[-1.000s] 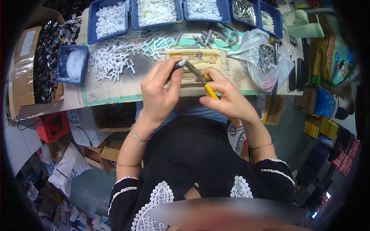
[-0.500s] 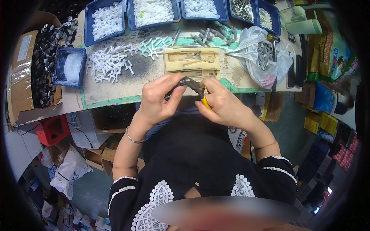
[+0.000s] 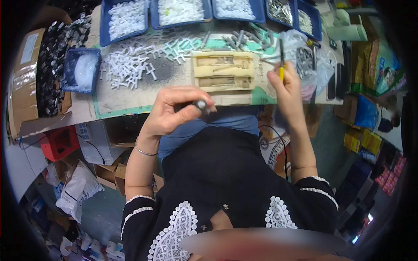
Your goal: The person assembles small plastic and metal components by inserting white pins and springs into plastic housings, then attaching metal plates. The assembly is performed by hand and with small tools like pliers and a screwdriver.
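My left hand (image 3: 174,111) is closed in front of the table's near edge. Between its thumb and fingers sits a small dark cylindrical part (image 3: 200,105) with a pale round end; the rest is covered by the fingers or blurred. Over the right side of the table, my right hand (image 3: 287,85) grips a yellow-handled tool (image 3: 281,74). Its narrow dark end points away from me, toward the clear plastic bag; the exact kind of tool cannot be made out. A cream-coloured fixture block (image 3: 224,70) with recessed slots lies between and beyond my hands.
Blue bins (image 3: 148,27) of small white and metal parts line the back. White branched pieces (image 3: 126,65) lie piled left of the block, beside a small blue tray (image 3: 92,78). A plastic bag (image 3: 322,65) of grey parts rests right. A cardboard box (image 3: 26,78) borders the left.
My hands were together over the fixture block, the tool against the dark part. Now the right hand has moved right and away with the tool; the left has come slightly nearer, keeping the part.
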Motion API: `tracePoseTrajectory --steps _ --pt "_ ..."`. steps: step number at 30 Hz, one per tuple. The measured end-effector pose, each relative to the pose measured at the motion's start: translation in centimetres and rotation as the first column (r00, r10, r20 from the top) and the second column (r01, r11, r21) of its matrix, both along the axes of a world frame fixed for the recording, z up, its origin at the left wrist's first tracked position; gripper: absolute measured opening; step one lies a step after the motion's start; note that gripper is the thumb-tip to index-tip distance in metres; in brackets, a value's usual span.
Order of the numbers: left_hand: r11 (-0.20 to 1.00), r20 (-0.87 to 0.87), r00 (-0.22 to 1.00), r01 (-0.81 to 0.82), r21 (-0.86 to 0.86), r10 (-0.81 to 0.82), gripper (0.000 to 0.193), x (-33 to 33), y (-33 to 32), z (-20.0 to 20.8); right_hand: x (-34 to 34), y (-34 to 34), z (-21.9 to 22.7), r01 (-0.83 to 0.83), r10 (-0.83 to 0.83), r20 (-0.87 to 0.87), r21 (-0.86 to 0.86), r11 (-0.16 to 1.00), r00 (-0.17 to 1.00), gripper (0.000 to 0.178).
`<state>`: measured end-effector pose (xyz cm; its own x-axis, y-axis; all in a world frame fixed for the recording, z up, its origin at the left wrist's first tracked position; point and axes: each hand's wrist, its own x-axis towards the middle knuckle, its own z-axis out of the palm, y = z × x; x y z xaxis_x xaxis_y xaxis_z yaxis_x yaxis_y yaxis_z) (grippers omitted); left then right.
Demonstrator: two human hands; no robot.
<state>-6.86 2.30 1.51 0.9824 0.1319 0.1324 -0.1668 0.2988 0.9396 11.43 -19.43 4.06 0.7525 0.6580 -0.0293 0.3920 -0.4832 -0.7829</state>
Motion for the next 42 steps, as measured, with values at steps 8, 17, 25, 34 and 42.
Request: tracePoseTrajectory --steps 8,17,25,34,42 --pt "0.862 -0.533 0.776 0.482 0.155 -0.337 0.026 -7.9 6.5 -1.9 2.1 -0.9 -3.6 0.102 0.211 0.555 -0.479 0.872 0.804 0.024" --pt "0.504 -0.804 0.456 0.626 0.595 0.382 0.028 -17.2 8.3 -18.4 6.0 5.6 3.4 -0.128 0.326 0.531 -0.375 0.918 0.782 0.022" --pt "0.293 -0.736 0.372 0.743 0.602 0.566 0.061 -17.6 6.1 -22.2 18.0 20.0 1.1 -0.262 0.301 0.654 -0.16 0.952 0.694 0.028" --pt "0.192 -0.442 0.682 0.413 0.89 0.582 0.029 -15.8 3.8 -15.1 20.5 29.2 -2.0 -0.012 0.234 0.419 -0.469 0.883 0.877 0.044" --pt "0.623 -0.542 0.794 0.283 0.729 0.274 0.03 -10.5 3.0 -2.3 25.7 24.6 -2.3 -0.077 0.07 0.146 0.04 0.996 0.987 0.03"
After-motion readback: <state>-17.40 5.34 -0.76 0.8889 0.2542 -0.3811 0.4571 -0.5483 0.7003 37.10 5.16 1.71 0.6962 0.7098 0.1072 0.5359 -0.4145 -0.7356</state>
